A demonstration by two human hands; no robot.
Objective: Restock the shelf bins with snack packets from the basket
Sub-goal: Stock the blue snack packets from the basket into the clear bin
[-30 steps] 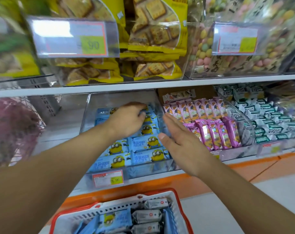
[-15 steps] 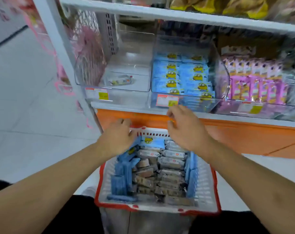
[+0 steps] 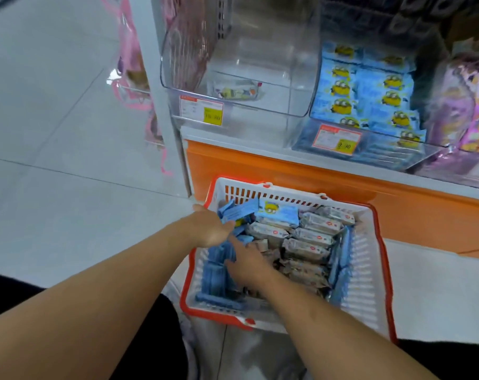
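A white basket with a red rim (image 3: 367, 283) stands on the floor below the shelf, packed with blue minion packets (image 3: 278, 212) and grey wrapped bars (image 3: 312, 238). My left hand (image 3: 209, 226) is at the basket's far left corner and grips a fanned bunch of blue packets (image 3: 237, 212). Just below it, my right hand (image 3: 248, 263) reaches into the upright blue packets (image 3: 215, 272) along the left wall, its fingertips buried among them. On the shelf, a clear bin (image 3: 370, 100) holds rows of the same blue packets.
A nearly empty clear bin (image 3: 274, 64) with one small packet (image 3: 237, 90) sits left of the blue bin. Pink packets (image 3: 476, 113) fill the bin on the right. The orange shelf base (image 3: 315, 182) rises behind the basket. Grey floor tiles (image 3: 68, 174) spread left.
Both hands have left the shelf bin and come down into the basket. My view has tipped down from the shelf to the basket. The left hand now grips blue packets.
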